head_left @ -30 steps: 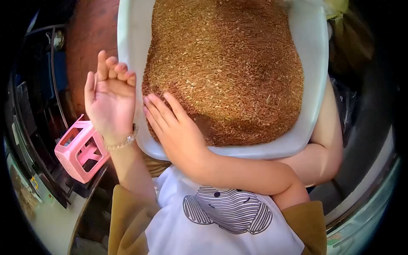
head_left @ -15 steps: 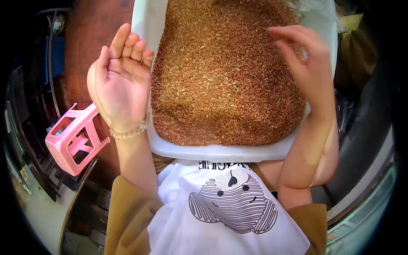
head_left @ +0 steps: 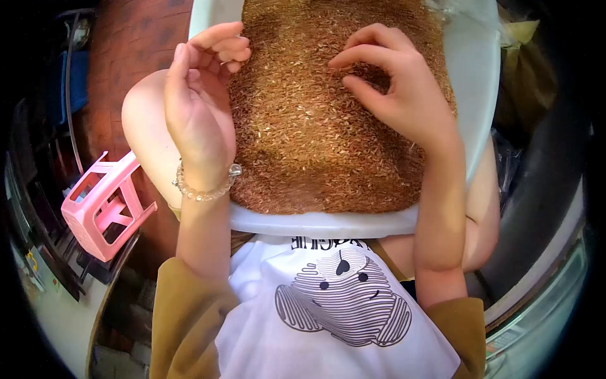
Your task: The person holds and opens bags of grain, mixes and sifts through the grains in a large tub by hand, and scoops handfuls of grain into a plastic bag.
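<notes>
A heap of reddish-brown grain (head_left: pixel 303 145), like unhusked rice, fills a white plastic tub (head_left: pixel 328 225) in front of me. My left hand (head_left: pixel 205 114) hovers at the tub's left rim, palm turned inward, fingers loosely curled and nothing visible in it; a beaded bracelet (head_left: pixel 205 189) circles that wrist. Over the right middle part of the heap, my right hand (head_left: pixel 398 85) is bent with a gap between thumb and fingers. No object shows in that gap. Whether its fingertips touch the grain I cannot tell.
A pink plastic stool (head_left: pixel 107 208) lies tipped on a dark surface at the left. Red tiles (head_left: pixel 126 38) cover the floor behind it. Clear plastic (head_left: pixel 451 6) lies by the tub's far right corner, with a brown sack (head_left: pixel 527 69) beyond the rim.
My right hand has moved left from the tub's right side to over the grain. My left hand has shifted right, its palm turning inward and its fingers curling more.
</notes>
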Demonstrator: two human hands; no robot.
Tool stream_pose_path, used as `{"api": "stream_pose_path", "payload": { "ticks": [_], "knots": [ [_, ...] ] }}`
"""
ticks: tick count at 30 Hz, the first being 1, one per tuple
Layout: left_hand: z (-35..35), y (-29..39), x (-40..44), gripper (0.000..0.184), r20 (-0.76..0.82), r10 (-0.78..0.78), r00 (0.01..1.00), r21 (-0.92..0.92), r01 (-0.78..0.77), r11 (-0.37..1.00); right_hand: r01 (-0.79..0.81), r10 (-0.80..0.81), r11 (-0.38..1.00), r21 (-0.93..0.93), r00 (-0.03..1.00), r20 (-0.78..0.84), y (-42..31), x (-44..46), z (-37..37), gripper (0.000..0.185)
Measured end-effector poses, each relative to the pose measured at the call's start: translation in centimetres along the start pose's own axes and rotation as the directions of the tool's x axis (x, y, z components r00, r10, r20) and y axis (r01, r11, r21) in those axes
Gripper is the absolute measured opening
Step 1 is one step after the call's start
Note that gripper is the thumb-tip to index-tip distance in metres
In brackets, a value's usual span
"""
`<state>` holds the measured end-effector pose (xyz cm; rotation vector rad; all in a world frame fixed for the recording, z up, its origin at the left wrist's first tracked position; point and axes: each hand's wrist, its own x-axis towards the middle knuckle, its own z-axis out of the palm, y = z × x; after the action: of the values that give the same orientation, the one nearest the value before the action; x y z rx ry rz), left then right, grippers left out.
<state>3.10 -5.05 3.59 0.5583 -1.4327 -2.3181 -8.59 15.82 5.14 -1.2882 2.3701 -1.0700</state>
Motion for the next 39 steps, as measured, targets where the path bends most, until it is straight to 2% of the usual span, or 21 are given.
{"api": "stream_pose_path", "payload": {
  "ticks": [3, 4, 7, 8, 11, 14, 17, 20, 24, 27, 28, 31, 32, 34, 35, 36, 37, 39],
  "knots": [
    [0.2, 0.2, 0.1, 0.049, 0.036, -0.043, 0.998, -0.133, 0.047, 0.990, -0.097, 0.099, 0.995, 0.016, 0.988, -0.118, -0.1, -0.3, 0.6, 0.015],
    [-0.8, 0.0, 0.2, 0.049, 0.150, -0.082, 0.985, -0.215, 0.113, 0.970, -0.106, 0.101, 0.994, -0.033, 0.988, -0.113, -0.3, -0.3, 0.8, 0.021],
    [-0.6, 0.3, 0.2, 0.050, 0.155, -0.228, 0.961, -0.353, 0.269, 0.896, -0.047, 0.030, 0.990, -0.132, 0.992, -0.125, -0.2, -0.3, 2.8, 0.031],
    [-0.4, 0.3, 0.3, 0.052, 0.109, -0.247, 0.963, -0.313, 0.269, 0.911, -0.106, 0.107, 0.969, -0.223, 0.994, -0.006, -0.3, -0.7, 3.1, 0.046],
    [1.6, 0.8, -0.1, 0.055, -0.027, -0.256, 0.966, -0.153, 0.249, 0.956, -0.194, 0.221, 0.868, -0.457, 0.975, 0.006, 0.0, -1.7, 4.5, 0.057],
    [2.0, 0.7, -0.1, 0.058, -0.044, -0.245, 0.968, -0.086, 0.241, 0.967, -0.349, 0.369, 0.861, -0.370, 0.929, -0.017, 0.4, -2.3, 4.3, 0.067],
    [1.9, 0.5, 0.0, 0.059, -0.037, -0.278, 0.960, -0.093, 0.273, 0.957, -0.470, 0.475, 0.825, -0.314, 0.878, -0.066, 1.0, -3.3, 3.8, 0.071],
    [1.5, -0.3, 0.0, 0.049, -0.058, -0.236, 0.970, -0.069, 0.232, 0.970, -0.585, 0.572, 0.779, -0.227, 0.811, -0.127, 1.0, -4.6, 3.6, 0.072],
    [0.9, -1.0, -0.1, 0.050, -0.026, -0.193, 0.981, 0.180, 0.194, 0.964, -0.686, 0.670, 0.699, -0.204, 0.727, -0.149, 0.9, -6.4, 3.0, 0.072],
    [1.3, -1.5, -0.3, 0.051, 0.014, -0.130, 0.991, 0.333, 0.118, 0.936, -0.726, 0.708, 0.591, -0.352, 0.676, -0.205, 0.9, -7.6, 2.3, 0.071],
    [1.6, -1.5, -0.3, 0.053, 0.034, -0.126, 0.992, 0.403, 0.102, 0.909, -0.730, 0.709, 0.606, -0.317, 0.676, -0.201, 1.3, -8.0, 2.1, 0.071],
    [2.6, -1.4, 0.4, 0.056, 0.082, -0.178, 0.981, 0.461, 0.121, 0.879, -0.757, 0.741, 0.614, -0.222, 0.650, -0.167, 2.9, -7.9, 0.1, 0.070],
    [2.8, -1.1, 1.2, 0.058, 0.145, -0.194, 0.970, 0.503, 0.096, 0.859, -0.718, 0.679, 0.680, -0.152, 0.694, -0.239, 4.4, -7.9, -0.5, 0.066],
    [3.6, -0.7, 3.7, 0.059, 0.249, -0.217, 0.944, 0.621, 0.016, 0.784, -0.612, 0.645, 0.764, 0.207, 0.733, -0.216, 6.8, -6.2, -2.4, 0.059],
    [4.0, -1.0, 5.2, 0.059, 0.298, -0.236, 0.925, 0.672, -0.028, 0.740, -0.527, 0.626, 0.760, 0.380, 0.751, -0.212, 8.1, -5.2, -3.1, 0.056],
    [4.1, -2.1, 6.8, 0.056, 0.328, -0.140, 0.934, 0.724, -0.153, 0.672, -0.439, 0.564, 0.783, 0.440, 0.800, -0.205, 9.8, -4.1, -3.4, 0.050],
    [5.1, -2.5, 7.7, 0.055, 0.273, -0.210, 0.939, 0.715, -0.052, 0.697, -0.347, 0.497, 0.795, 0.498, 0.843, -0.206, 11.7, -2.9, -3.7, 0.045],
    [7.5, -3.2, 9.1, 0.053, 0.167, -0.353, 0.920, 0.675, 0.154, 0.722, -0.261, 0.449, 0.798, 0.543, 0.859, -0.246, 16.2, -0.7, -1.7, 0.042]
  ]
}}
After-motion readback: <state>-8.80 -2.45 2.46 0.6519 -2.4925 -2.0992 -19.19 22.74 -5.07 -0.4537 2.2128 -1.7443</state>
